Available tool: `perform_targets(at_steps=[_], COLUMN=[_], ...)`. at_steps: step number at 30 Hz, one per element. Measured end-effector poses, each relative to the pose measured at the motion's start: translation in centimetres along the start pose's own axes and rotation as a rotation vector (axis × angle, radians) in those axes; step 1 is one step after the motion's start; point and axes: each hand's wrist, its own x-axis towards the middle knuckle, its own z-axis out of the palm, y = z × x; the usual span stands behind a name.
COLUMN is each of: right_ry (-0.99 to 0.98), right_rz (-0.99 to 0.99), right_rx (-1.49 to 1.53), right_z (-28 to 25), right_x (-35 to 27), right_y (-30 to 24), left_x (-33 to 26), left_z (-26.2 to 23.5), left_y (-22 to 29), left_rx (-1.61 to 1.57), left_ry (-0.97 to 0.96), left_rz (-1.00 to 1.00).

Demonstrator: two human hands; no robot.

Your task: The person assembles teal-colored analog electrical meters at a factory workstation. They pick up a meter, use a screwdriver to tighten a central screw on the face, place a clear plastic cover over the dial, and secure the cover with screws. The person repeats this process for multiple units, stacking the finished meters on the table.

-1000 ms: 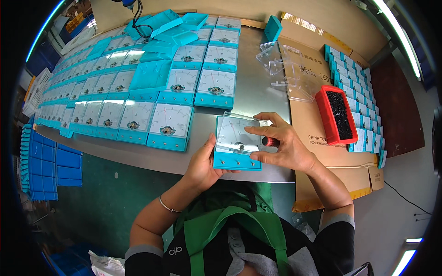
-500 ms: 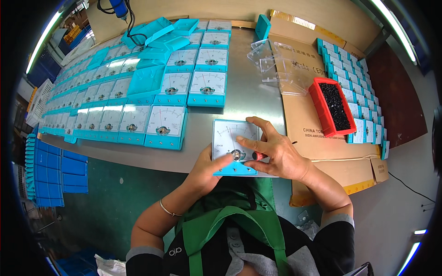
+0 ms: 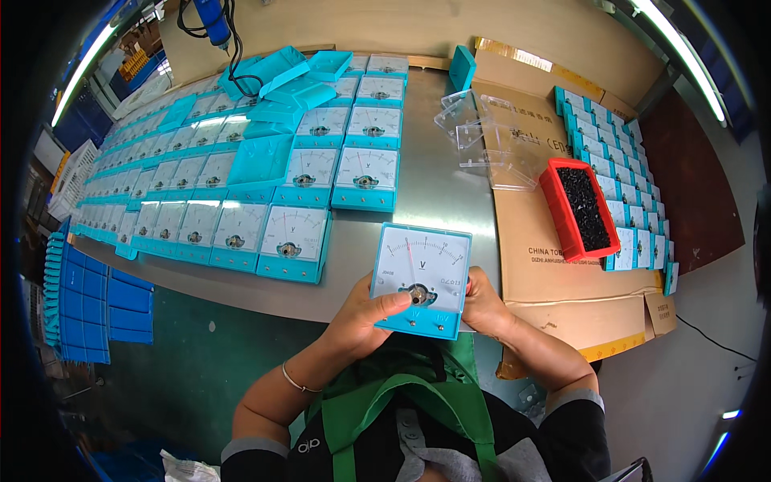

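Lower centre of frame: meter (image 3: 423, 271) clamped in my left grip (image 3: 361, 315); right grip (image 3: 487, 305) at its right edge, partly hidden, closure can't be told. Clear cover (image 3: 446, 259) looks seated; loose covers (image 3: 479, 145), upper right of centre, lie unfitted.

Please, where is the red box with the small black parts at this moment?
In the head view, the red box is on the brown cardboard at the right, beyond the right hand and just left of the rows of teal meters.

Meter (image 3: 423, 269) central, casings (image 3: 277, 74) behind left, bin (image 3: 560, 215) right
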Motion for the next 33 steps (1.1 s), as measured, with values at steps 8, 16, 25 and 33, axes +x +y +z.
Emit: perform_targets(at_steps=[8, 16, 25, 33], right_ry=[0.089, 0.045, -0.081, 0.087], right_rz=[-0.078, -0.055, 0.115, -0.588], right_rx=[0.089, -0.038, -0.002, -1.096], right_z=[1.0, 0.5, -1.4, 0.9], right_x=[0.0, -0.1, -1.5, -1.1], right_y=[1.4, 1.7, -3.6, -7.3], left_x=[0.4, 0.4, -0.6, 1.1], left_z=[-0.7, -1.1, -1.2, 0.5], left_y=[-0.2, -0.1, 0.4, -1.0], left_rx=[-0.057, -0.044, 0.306, 0.483], left_ry=[0.014, 0.011, 0.048, 0.107], left_rz=[-0.037, -0.056, 0.102, 0.522])
